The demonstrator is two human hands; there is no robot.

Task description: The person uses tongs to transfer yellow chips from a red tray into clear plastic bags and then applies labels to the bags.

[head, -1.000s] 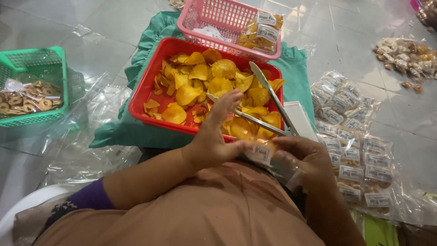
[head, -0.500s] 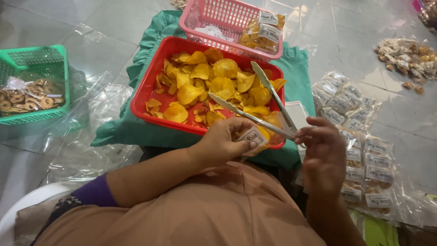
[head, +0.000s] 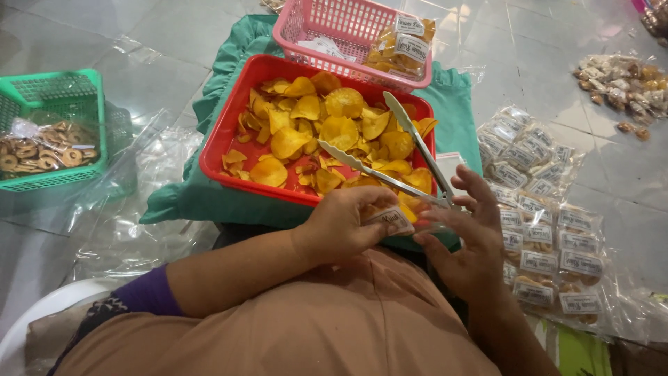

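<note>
1. Left hand: grip pressed around a small clear packet of yellow chips with a white label, thumb and fingers pinching its near end.
2. Right hand: fingers spread and slightly curled, touching the packet's far end; whether they clamp it cannot be told.
3. Metal tongs lie just above both hands, resting across the red tray, hinge end near the right fingers.
4. Tray holds loose yellow-orange chips; sits on a green cloth on the tiled floor.
5. Beyond the tray: pink basket with filled packets.
6. Right of the right hand: pile of labelled packets.
7. Far left of the left hand: green basket.
</note>
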